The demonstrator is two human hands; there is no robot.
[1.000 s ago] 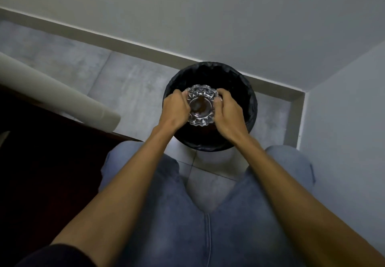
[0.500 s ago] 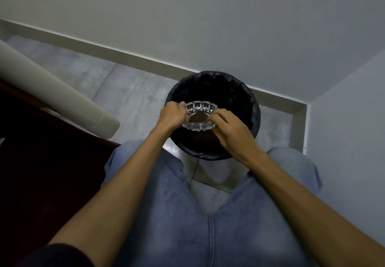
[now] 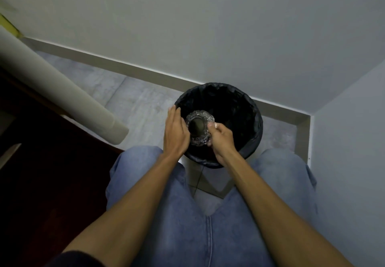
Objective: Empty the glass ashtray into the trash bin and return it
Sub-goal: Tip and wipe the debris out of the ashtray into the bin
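Observation:
The cut-glass ashtray (image 3: 199, 127) hangs over the near left part of the trash bin (image 3: 239, 108), which is round and lined with a black bag. Its underside faces me, tilted. My right hand (image 3: 221, 137) grips its right rim with curled fingers. My left hand (image 3: 176, 133) lies flat against its left side with the fingers stretched out toward the bin's rim. What is inside the bin is lost in the dark.
The bin stands on grey floor tiles in a corner, with walls behind it and to the right. My knees in blue jeans (image 3: 187, 214) flank the bin. A pale cylinder (image 3: 68, 98) slants over dark wooden furniture (image 3: 41, 173) on the left.
The ashtray has been turned from near level to tilted with its base toward me. My left hand has loosened from a pinch to a flat hand against it. The view shifted back slightly.

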